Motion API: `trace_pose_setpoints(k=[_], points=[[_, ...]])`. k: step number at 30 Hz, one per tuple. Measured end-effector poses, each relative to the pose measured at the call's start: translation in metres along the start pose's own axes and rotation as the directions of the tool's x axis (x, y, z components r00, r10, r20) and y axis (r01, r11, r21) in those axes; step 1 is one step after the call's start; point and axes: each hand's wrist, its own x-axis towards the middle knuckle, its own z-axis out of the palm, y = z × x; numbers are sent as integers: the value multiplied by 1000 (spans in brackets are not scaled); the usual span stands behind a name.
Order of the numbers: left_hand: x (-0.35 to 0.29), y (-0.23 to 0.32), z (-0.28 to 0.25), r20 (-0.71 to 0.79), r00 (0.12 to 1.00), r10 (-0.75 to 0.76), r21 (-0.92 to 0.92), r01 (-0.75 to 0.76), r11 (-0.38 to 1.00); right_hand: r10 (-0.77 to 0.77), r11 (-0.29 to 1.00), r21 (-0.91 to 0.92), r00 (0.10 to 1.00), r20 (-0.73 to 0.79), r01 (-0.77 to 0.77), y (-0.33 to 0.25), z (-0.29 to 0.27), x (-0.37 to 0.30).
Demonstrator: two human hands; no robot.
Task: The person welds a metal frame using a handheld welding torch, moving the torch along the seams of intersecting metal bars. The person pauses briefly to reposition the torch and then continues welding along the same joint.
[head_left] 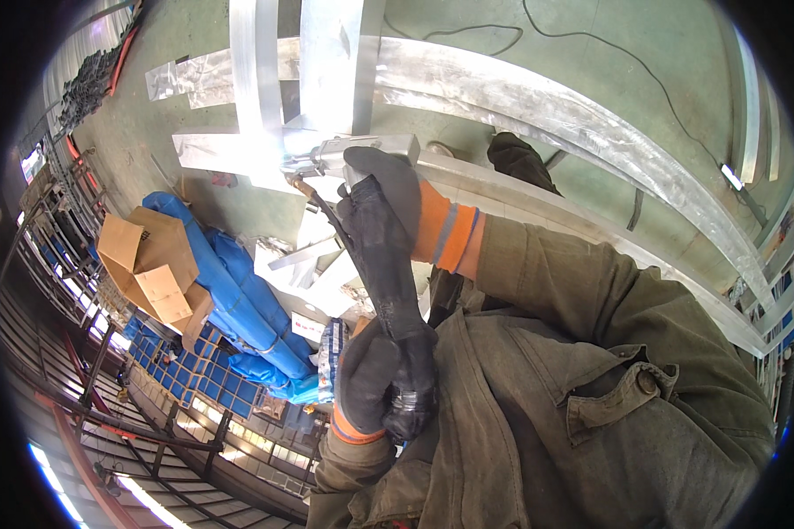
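Note:
My right hand (385, 176), in a dark grey glove with an orange cuff, is closed around a grey metal welding gun (362, 152). A glaring white arc at the gun's nozzle (302, 164) washes out the metal around it. Beside the nozzle runs a thin feed tube (313, 195). From the gun a black-sheathed cable (381, 264) comes down to my left hand (367, 375), gloved alike, which is closed around it near my jacket. At the arc, upright silvery bars (330, 62) meet a flat metal piece (205, 152); the joint itself is lost in glare.
Long silvery beams (538, 101) cross above and right of my hands. A black cable (622, 48) lies on the green floor. At left are blue wrapped bundles (238, 286), an opened cardboard box (154, 264) and metal offcuts (313, 256). A dark shoe (519, 159) shows between beams.

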Motion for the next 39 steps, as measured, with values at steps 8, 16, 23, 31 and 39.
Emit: trace_pose_setpoints(k=[8, 16, 23, 31, 39], points=[[0, 0, -1, 10, 1000, -25, 10, 25, 1000, 10, 999, 39, 1000, -1, -10, -2, 3, -5], [0, -1, 0, -7, 1000, 2, 22, -1, 1000, 13, 1000, 17, 999, -42, -12, -5, 10, -7], [0, 4, 0, 4, 1000, -16, 41, 16, 999, -22, 1000, -15, 999, -36, 22, -3, 9, -4], [-1, 3, 1, -11, 1000, -14, 30, 14, 999, 3, 1000, -9, 1000, -29, -4, -3, 6, -3], [2, 11, 0, 20, 999, -42, 89, 40, 995, 9, 1000, 1, 999, -31, -9, -4, 6, -6]])
